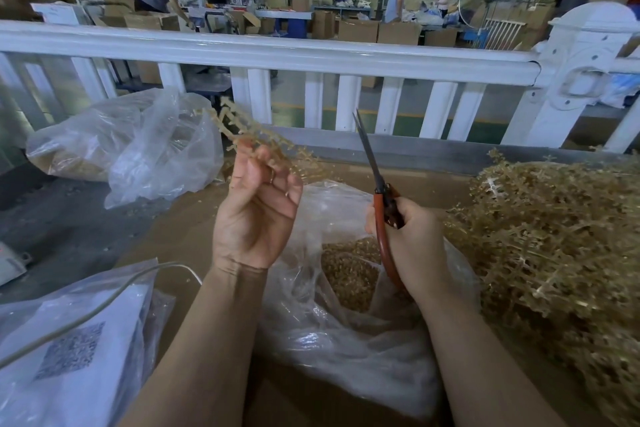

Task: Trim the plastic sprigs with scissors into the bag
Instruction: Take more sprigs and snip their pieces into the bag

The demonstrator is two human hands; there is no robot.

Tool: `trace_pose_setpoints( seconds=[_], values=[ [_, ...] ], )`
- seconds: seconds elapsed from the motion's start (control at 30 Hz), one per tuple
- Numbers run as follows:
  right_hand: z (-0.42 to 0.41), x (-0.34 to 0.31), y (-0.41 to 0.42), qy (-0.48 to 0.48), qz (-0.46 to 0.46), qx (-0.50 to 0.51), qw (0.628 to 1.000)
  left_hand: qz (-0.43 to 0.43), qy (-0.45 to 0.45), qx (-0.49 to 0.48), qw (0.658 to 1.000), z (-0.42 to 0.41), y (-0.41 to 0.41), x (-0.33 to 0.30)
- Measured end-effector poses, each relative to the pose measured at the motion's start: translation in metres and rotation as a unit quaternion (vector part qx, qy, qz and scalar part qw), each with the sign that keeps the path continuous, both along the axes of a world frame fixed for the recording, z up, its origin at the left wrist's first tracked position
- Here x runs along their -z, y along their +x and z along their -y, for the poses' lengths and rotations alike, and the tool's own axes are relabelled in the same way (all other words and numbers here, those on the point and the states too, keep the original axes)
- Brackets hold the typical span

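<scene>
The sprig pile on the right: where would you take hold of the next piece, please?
Judging by the tangle, pinch a stem end that sticks out along the near left edge of the sprig pile, coming from the left with the left hand, once its sprig is done; the right hand grips the scissors.

Both forearms reach forward, bare. The left hand (254, 215) is raised, palm facing the camera, fingers curled in a pinching grip. The right hand (412, 246) is lower, fingers wrapped closed.

head cam | worn view | faces forward-down | close over bag (346, 340)
</scene>
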State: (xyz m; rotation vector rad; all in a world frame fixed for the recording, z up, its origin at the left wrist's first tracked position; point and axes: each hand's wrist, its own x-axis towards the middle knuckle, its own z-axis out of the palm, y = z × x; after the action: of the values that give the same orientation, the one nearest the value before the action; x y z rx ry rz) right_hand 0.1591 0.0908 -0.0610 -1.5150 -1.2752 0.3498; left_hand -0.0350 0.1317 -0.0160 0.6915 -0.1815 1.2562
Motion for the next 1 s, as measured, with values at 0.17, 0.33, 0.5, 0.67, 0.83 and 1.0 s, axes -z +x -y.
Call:
trace_pose_setpoints(
  seconds=[0.17, 0.33, 0.5, 0.67, 0.83, 1.0],
  values=[
    [0.002, 0.001, 0.000, -0.005, 0.021, 0.004, 1.000, -0.027, -0.028, -0.009, 0.999, 0.001, 0.007, 0.001],
    [0.003, 0.000, -0.001, -0.001, 0.037, 0.006, 0.999, -0.101, -0.137, -0.052, 0.984, 0.003, 0.023, 0.010],
    [0.005, -0.003, -0.004, -0.009, 0.061, 0.009, 0.998, -0.151, -0.153, -0.048, 0.975, 0.003, 0.024, 0.013],
    [0.007, -0.004, -0.006, -0.013, 0.090, 0.002, 0.996, -0.178, -0.158, -0.050, 0.970, 0.003, 0.026, 0.013],
    [0.008, -0.004, -0.006, -0.016, 0.114, 0.004, 0.993, -0.173, -0.192, -0.073, 0.963, 0.003, 0.031, 0.015],
    [0.006, -0.004, -0.008, -0.038, 0.141, 0.010, 0.989, -0.183, -0.191, -0.116, 0.957, 0.003, 0.034, 0.018]
  ],
)
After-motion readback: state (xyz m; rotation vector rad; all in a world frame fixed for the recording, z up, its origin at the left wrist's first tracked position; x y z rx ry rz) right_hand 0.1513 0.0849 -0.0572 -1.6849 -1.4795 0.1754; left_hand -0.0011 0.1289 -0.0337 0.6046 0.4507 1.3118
